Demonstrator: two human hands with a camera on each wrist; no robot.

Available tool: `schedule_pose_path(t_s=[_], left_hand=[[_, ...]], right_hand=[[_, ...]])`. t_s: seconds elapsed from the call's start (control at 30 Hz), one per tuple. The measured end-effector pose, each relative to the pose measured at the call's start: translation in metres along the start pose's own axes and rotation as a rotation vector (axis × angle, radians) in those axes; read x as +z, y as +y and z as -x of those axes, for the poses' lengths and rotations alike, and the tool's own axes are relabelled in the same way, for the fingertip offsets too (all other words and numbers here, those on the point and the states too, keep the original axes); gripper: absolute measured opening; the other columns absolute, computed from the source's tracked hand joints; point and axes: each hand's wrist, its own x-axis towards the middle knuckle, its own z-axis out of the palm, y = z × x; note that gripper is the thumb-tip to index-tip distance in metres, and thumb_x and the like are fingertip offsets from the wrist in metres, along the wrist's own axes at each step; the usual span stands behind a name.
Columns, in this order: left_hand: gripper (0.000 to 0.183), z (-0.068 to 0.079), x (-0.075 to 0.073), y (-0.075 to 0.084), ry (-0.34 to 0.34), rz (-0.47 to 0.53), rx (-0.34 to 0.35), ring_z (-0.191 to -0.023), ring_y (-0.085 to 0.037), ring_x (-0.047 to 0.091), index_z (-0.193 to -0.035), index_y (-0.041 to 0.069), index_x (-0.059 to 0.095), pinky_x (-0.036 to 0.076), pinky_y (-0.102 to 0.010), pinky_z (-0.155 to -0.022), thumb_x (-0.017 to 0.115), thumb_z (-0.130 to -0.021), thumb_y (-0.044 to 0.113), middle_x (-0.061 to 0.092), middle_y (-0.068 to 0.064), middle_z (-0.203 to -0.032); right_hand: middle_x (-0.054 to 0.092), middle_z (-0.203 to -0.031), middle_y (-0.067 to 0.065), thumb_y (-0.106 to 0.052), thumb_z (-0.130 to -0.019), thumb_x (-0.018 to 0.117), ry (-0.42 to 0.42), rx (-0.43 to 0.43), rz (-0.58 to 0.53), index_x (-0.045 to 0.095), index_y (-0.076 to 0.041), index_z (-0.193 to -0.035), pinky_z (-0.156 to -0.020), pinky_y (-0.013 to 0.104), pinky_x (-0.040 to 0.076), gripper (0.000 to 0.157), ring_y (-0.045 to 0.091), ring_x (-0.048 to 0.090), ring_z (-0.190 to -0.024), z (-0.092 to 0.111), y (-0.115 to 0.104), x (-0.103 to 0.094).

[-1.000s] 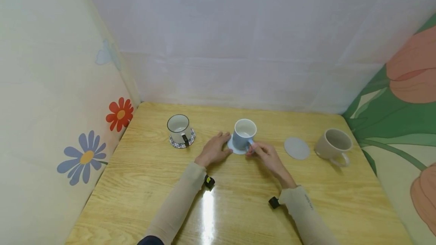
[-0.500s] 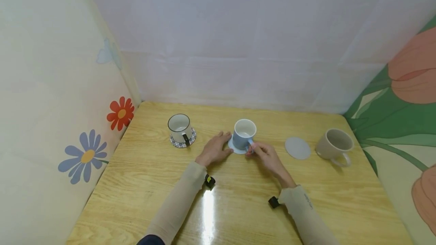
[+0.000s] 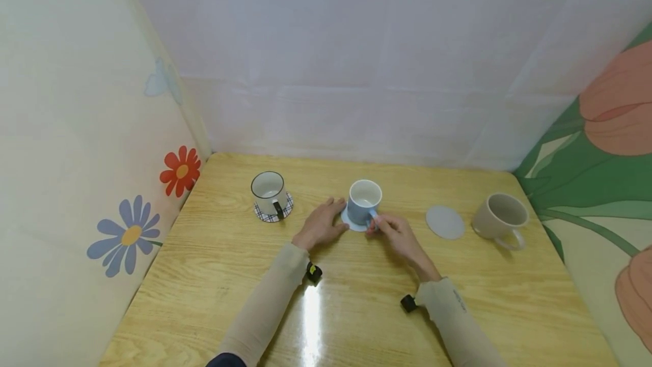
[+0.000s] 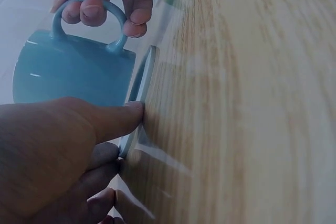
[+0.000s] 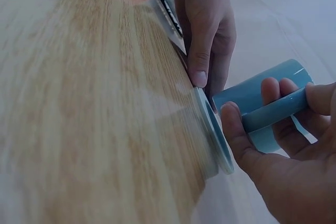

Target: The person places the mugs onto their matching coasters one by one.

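Note:
A blue mug [image 3: 359,212] with a pale inside stands upright over a light blue round coaster [image 3: 351,224] at the middle of the table. My right hand [image 3: 402,238] grips its handle, with fingers through the loop and thumb on the outside, as the right wrist view shows. My left hand [image 3: 321,223] holds the coaster's left edge, thumb at the front of the rim and fingers farther back. Seen from the left wrist, the mug's base [image 4: 130,72] lies right at the coaster's raised rim [image 4: 148,72].
To the left, a white mug [image 3: 266,200] with a black rim and handle stands on a checked coaster [image 3: 288,208]. A plain grey coaster [image 3: 445,222] lies to the right, beside a beige mug [image 3: 489,225]. A white wall covering [image 3: 326,72] rises behind the table.
The blue mug has shifted very slightly left and nearer to me, with my right hand on its handle. My left hand stays at the coaster's edge.

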Motion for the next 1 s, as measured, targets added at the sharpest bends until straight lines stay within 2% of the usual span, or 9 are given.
schedule_pose_path(t_s=[0.13, 0.3, 0.47, 0.83, 1.0], left_hand=[[0.073, 0.001, 0.000, 0.001, 0.014, -0.017, 0.009, -0.162, -0.039, 0.028, -0.164, 0.014, 0.043, 0.026, -0.062, -0.131, 0.074, -0.101, 0.032, 0.038, -0.006, -0.172], [0.071, 0.006, -0.008, 0.011, 0.013, -0.008, 0.010, -0.161, -0.042, 0.030, -0.163, 0.011, 0.044, 0.027, -0.063, -0.130, 0.074, -0.101, 0.029, 0.040, -0.010, -0.171], [0.072, 0.004, -0.005, 0.006, 0.023, -0.011, 0.014, -0.160, -0.042, 0.031, -0.163, 0.014, 0.044, 0.029, -0.065, -0.128, 0.074, -0.100, 0.030, 0.040, -0.009, -0.171], [0.075, -0.002, 0.003, -0.003, 0.006, 0.009, -0.013, -0.163, -0.037, 0.027, -0.165, 0.021, 0.041, 0.026, -0.064, -0.130, 0.075, -0.100, 0.034, 0.037, -0.003, -0.172], [0.074, -0.002, 0.003, -0.003, 0.009, 0.012, -0.007, -0.163, -0.038, 0.027, -0.165, 0.019, 0.042, 0.026, -0.064, -0.130, 0.075, -0.100, 0.033, 0.037, -0.005, -0.172]], right_hand=[[0.072, -0.097, 0.027, -0.009, -0.114, 0.047, 0.001, 0.005, 0.000, 0.065, 0.022, -0.102, -0.091, 0.033, 0.066, 0.038, 0.021, 0.075, -0.092, 0.000, 0.001, 0.001], [0.073, -0.097, 0.023, -0.009, -0.114, 0.046, -0.012, -0.013, 0.009, 0.065, 0.022, -0.101, -0.091, 0.034, 0.066, 0.038, 0.020, 0.075, -0.092, 0.000, 0.003, 0.001], [0.074, -0.096, 0.018, -0.008, -0.114, 0.046, -0.012, -0.018, -0.001, 0.064, 0.023, -0.102, -0.091, 0.037, 0.067, 0.038, 0.023, 0.075, -0.093, -0.001, 0.004, 0.003], [0.074, -0.099, 0.029, -0.011, -0.115, 0.047, 0.009, 0.025, 0.049, 0.066, 0.020, -0.103, -0.093, 0.029, 0.064, 0.039, 0.023, 0.075, -0.094, 0.000, 0.005, 0.005], [0.072, -0.099, 0.033, -0.011, -0.115, 0.047, 0.007, 0.034, 0.039, 0.066, 0.021, -0.102, -0.091, 0.028, 0.064, 0.039, 0.019, 0.074, -0.094, 0.000, 0.006, 0.004]])
